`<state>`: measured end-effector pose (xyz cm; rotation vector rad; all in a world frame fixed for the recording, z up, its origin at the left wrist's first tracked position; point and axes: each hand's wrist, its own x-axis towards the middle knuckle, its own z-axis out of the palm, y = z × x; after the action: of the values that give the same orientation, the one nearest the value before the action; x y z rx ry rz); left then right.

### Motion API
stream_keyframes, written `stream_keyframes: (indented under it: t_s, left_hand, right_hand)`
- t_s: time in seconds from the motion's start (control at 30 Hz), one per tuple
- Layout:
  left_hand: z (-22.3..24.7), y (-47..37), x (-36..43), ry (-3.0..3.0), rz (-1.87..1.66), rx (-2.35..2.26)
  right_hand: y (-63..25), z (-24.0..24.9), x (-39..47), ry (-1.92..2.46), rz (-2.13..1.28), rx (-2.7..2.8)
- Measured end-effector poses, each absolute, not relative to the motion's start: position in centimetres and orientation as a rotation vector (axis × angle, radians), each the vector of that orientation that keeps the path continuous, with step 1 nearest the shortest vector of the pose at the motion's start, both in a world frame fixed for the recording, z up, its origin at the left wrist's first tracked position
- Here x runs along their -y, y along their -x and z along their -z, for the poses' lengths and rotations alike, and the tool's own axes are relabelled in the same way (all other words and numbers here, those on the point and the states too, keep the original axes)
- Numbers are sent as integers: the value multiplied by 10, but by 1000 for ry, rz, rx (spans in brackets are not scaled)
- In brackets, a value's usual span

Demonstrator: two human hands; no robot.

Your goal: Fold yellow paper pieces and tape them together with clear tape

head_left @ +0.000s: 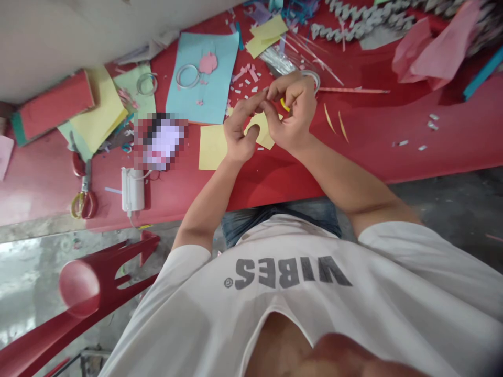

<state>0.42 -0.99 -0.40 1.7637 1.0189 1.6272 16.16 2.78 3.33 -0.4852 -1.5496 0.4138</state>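
Note:
My left hand (240,128) and my right hand (293,107) meet at the fingertips above the red table. My right hand is closed in a pinch, with a curved yellow paper strip (285,104) showing between its fingers. Bent fingers of my left hand reach to the same spot, its thumb lower down; whatever is at the tips is too small to make out. Under the hands lie a yellow sheet (212,147) and another yellow paper piece (264,133). Two thin yellow strips (341,127) rest to the right.
A blue sheet (178,97) bears a ring (187,76) and a pink paper flower (208,63). Leftward are a blurred phone (165,144), a white power bank (132,189) and scissors (84,193). A striped pencil (353,90) and pink paper (440,50) are to the right.

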Motion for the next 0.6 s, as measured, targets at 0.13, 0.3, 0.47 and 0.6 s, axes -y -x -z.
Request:
stream_keyframes:
  t_s: [0.13, 0.3, 0.47, 0.6]
  left_hand:
    - [4, -8, 11, -1736, -1592, -1013]
    - [-4, -13, 19, -1664, -1534, -1038]
    - [-8, -16, 24, -1577, -1519, -1056]
    - [-9, -19, 26, -1545, -1516, -1056]
  right_hand:
    - [-161, -36, -27, 488, -340, 1528]
    - [-163, -36, -25, 607, -428, 1571]
    - [-161, -41, -22, 635, -350, 1583]
    - [-160, -39, -23, 644, -331, 1593]
